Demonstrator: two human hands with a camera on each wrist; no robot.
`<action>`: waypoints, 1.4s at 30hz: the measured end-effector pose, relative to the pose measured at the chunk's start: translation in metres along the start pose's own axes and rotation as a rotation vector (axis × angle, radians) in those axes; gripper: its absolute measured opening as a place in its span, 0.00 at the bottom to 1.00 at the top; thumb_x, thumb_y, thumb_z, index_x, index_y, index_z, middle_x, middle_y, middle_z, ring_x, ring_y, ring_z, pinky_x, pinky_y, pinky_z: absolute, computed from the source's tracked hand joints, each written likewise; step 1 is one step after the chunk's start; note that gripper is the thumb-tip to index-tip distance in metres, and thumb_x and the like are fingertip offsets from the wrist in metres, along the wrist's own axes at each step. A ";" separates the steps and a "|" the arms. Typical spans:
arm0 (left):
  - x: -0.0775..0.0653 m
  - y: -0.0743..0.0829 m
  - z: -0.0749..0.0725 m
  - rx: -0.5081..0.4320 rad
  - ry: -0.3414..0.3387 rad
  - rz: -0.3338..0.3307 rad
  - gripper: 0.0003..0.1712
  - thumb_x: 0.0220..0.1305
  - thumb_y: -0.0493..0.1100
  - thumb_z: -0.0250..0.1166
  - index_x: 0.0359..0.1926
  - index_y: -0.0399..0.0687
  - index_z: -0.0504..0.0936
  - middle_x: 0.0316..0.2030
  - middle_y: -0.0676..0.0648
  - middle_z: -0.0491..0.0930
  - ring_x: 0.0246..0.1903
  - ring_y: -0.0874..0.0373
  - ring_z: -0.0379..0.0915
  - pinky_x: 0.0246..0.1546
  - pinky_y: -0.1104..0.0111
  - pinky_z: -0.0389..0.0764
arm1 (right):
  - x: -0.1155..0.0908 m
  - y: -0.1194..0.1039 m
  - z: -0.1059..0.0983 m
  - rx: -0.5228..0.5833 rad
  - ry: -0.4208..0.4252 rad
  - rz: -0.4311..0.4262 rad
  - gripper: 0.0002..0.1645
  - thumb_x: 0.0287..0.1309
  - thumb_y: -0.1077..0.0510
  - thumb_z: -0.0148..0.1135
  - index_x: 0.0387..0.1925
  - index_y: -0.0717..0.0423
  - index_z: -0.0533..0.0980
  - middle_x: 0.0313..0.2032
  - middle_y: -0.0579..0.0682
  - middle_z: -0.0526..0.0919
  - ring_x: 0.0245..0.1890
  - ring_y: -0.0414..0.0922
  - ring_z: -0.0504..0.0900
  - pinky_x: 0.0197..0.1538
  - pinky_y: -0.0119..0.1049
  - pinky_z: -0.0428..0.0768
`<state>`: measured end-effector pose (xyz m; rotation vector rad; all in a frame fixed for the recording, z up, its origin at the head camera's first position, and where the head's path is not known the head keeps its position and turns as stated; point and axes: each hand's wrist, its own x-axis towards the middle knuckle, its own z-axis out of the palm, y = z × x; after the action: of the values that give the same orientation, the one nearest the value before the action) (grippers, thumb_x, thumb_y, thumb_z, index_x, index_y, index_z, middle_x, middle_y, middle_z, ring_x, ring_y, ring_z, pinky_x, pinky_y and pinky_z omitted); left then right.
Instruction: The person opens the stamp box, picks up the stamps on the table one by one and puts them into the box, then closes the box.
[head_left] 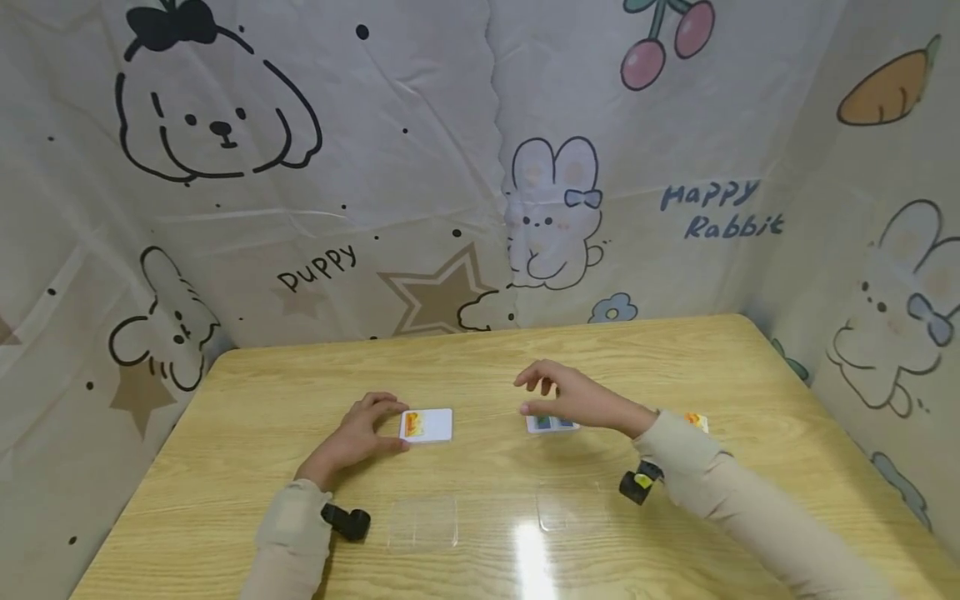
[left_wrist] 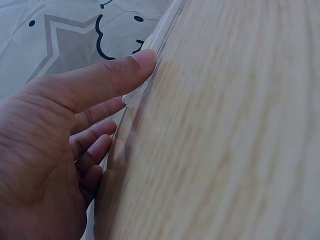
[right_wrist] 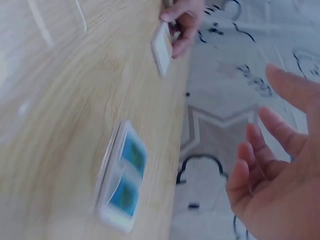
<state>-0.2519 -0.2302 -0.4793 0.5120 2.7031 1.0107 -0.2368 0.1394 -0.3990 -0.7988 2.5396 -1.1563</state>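
My left hand [head_left: 352, 437] grips a small stack of white cards [head_left: 437, 425] by its left edge, thumb at the near corner and index finger at the far one. The top card has a yellow-orange picture at its left end. In the left wrist view the thumb [left_wrist: 117, 75] lies along the stack's edge. My right hand [head_left: 566, 396] is held above a second stack of cards [right_wrist: 127, 180], its fingers loosely bent and apart, with nothing between them. Two blue-green pictures show on that stack in the right wrist view.
A clear plastic case [head_left: 455, 525] lies on the wooden table [head_left: 315, 367] nearer me, with another clear case [head_left: 553, 528] to its right. By my right sleeve a card with an orange picture [head_left: 697, 421] is partly hidden. Printed cloth [head_left: 420, 167] hangs behind the table.
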 end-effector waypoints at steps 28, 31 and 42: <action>-0.006 -0.003 -0.003 0.005 0.003 0.008 0.36 0.54 0.54 0.73 0.62 0.46 0.74 0.67 0.38 0.60 0.65 0.35 0.53 0.60 0.35 0.59 | -0.152 0.083 -0.088 0.138 0.144 0.228 0.33 0.67 0.56 0.57 0.68 0.63 0.59 0.60 0.65 0.64 0.48 0.33 0.71 0.45 0.30 0.77; -0.006 -0.003 -0.003 -0.001 0.006 0.012 0.36 0.54 0.53 0.73 0.61 0.46 0.75 0.66 0.37 0.60 0.65 0.34 0.53 0.59 0.35 0.60 | -0.158 0.089 -0.087 0.153 0.154 0.239 0.34 0.67 0.57 0.57 0.69 0.64 0.58 0.60 0.66 0.64 0.47 0.31 0.71 0.45 0.29 0.77; -0.001 0.002 0.002 -0.009 0.000 0.011 0.35 0.54 0.53 0.73 0.61 0.47 0.75 0.66 0.38 0.61 0.65 0.35 0.53 0.60 0.36 0.59 | -0.163 0.122 -0.083 0.112 0.178 0.355 0.35 0.66 0.52 0.59 0.68 0.61 0.61 0.59 0.65 0.66 0.45 0.38 0.74 0.43 0.34 0.77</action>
<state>-0.2499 -0.2284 -0.4796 0.5258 2.6981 1.0250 -0.1838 0.3494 -0.4377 -0.2113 2.5847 -1.2780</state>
